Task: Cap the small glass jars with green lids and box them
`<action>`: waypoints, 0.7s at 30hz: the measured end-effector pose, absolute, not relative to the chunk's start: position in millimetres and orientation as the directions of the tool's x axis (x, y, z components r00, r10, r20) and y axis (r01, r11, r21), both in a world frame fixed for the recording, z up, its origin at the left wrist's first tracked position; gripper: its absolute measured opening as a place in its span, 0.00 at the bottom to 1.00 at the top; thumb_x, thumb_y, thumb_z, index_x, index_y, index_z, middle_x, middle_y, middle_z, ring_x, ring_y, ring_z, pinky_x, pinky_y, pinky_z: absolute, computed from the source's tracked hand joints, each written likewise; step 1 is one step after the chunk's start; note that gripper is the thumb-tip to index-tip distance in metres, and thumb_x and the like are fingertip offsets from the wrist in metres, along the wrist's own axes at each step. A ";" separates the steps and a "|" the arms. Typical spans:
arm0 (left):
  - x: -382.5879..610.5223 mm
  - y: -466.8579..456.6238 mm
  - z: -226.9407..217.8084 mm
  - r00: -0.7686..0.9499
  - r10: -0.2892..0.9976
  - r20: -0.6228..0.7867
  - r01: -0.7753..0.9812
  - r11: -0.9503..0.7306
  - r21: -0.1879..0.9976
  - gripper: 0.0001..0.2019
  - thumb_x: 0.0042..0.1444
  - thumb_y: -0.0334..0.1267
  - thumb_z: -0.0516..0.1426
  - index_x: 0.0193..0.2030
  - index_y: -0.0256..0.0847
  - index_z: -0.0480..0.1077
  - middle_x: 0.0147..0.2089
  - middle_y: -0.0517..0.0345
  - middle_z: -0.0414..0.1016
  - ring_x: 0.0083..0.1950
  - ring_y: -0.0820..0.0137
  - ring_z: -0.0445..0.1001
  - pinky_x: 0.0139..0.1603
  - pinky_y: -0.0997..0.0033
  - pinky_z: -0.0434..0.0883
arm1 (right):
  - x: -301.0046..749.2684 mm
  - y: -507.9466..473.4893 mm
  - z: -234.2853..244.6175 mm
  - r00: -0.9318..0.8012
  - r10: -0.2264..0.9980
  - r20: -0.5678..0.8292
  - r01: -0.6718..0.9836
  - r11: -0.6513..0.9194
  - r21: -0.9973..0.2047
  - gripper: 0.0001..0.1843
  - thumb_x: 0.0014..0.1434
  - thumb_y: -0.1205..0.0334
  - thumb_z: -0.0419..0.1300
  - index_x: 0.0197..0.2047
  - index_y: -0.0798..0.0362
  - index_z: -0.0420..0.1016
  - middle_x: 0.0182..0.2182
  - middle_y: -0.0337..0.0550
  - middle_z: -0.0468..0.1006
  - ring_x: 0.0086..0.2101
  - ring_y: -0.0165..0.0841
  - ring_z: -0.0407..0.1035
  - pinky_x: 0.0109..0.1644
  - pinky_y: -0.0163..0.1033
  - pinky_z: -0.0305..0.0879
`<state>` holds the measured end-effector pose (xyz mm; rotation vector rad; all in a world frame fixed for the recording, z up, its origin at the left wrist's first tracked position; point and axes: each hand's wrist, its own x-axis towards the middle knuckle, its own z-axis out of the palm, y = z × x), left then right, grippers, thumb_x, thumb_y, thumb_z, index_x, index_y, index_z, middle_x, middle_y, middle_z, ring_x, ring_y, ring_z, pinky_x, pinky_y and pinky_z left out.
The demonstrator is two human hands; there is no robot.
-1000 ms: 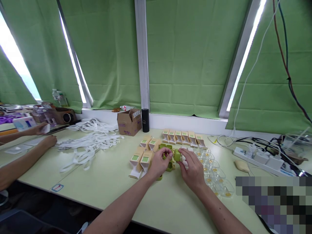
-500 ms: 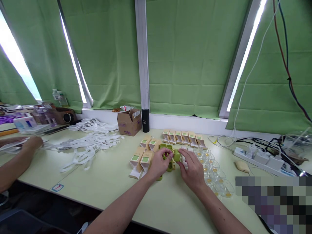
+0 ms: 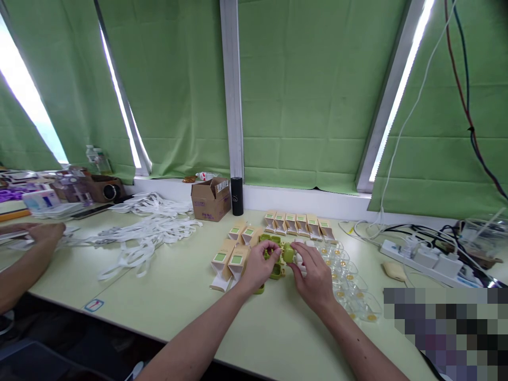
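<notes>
My left hand and my right hand meet over a cluster of small green cases in the middle of the pale green table. The right hand's fingers pinch a small green case. The left hand's fingertips are closed on a small green piece right beside it, too small to name. Tan cartons with green labels stand just left of my left hand. A row of clear plastic trays with yellow dots runs along the right of my right hand.
More tan cartons line up behind the hands. A brown cardboard box and a black cylinder stand by the window sill. White straps lie to the left. Another person's hand works at far left. A power strip and cables lie at right.
My hands have barely moved, staying on the green cases. The other person's hands at far left have drawn back toward the table's left edge.
</notes>
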<state>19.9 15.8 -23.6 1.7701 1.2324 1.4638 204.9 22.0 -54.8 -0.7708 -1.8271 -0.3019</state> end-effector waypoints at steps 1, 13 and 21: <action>19.9 16.0 -23.7 -0.005 0.883 0.469 0.310 -0.445 0.840 0.12 0.61 0.47 0.60 0.35 0.39 0.74 0.36 0.54 0.77 0.39 0.65 0.73 0.44 0.66 0.69 | 204.9 21.8 -54.6 -0.212 0.361 0.908 0.634 0.758 -0.153 0.21 0.70 0.64 0.58 0.65 0.51 0.69 0.54 0.53 0.81 0.53 0.46 0.76 0.55 0.53 0.76; 18.8 17.9 -25.6 -0.050 0.876 0.480 0.256 -0.453 0.854 0.11 0.62 0.46 0.60 0.37 0.39 0.74 0.37 0.54 0.78 0.40 0.65 0.74 0.43 0.66 0.70 | 205.0 20.0 -52.6 -0.197 0.380 0.904 0.641 0.747 -0.174 0.22 0.70 0.63 0.58 0.66 0.50 0.68 0.55 0.54 0.80 0.53 0.47 0.75 0.54 0.53 0.77; 13.9 14.3 -25.0 -0.092 0.804 0.587 0.344 -0.528 0.777 0.09 0.65 0.41 0.59 0.48 0.41 0.74 0.47 0.50 0.78 0.49 0.61 0.74 0.50 0.61 0.69 | 205.5 15.2 -52.4 -0.165 0.451 0.877 0.605 0.749 -0.271 0.27 0.68 0.64 0.57 0.69 0.48 0.65 0.57 0.56 0.73 0.55 0.48 0.73 0.51 0.53 0.79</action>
